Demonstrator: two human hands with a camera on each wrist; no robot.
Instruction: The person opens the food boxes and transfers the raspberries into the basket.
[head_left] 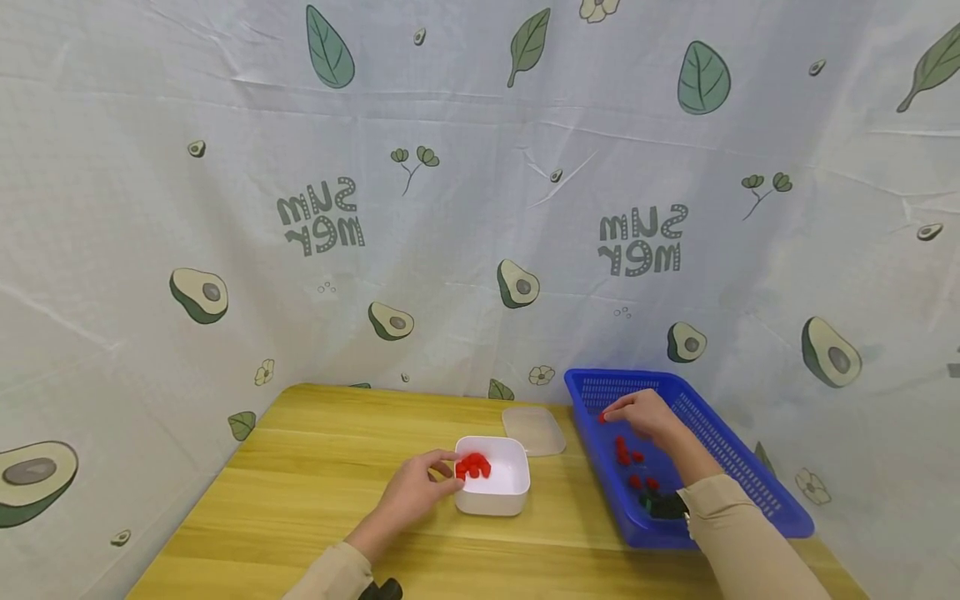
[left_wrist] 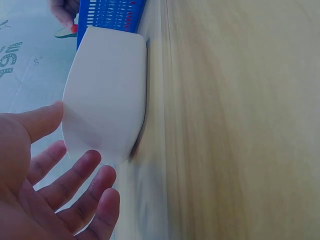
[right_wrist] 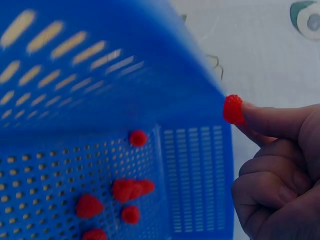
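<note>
Over the blue basket [head_left: 716,429], my right hand [head_left: 648,414] pinches a red raspberry [right_wrist: 233,109] between thumb and forefinger, its other fingers folded in. Several more raspberries [right_wrist: 89,206] lie scattered on the basket's perforated bottom. My left hand [head_left: 416,483] is at the left side of a white square box [head_left: 491,504], fingers loosely spread and thumb tip right at the rim in the left wrist view. Inside the box, a small heap of raspberries [head_left: 472,465] sits against the left side.
A translucent flat lid [head_left: 536,429] lies on the wooden table [head_left: 300,467] behind the box. Something dark green [head_left: 663,504] rests in the basket's near end, partly behind the right sleeve [head_left: 720,500]. A printed curtain [head_left: 450,208] hangs along the back.
</note>
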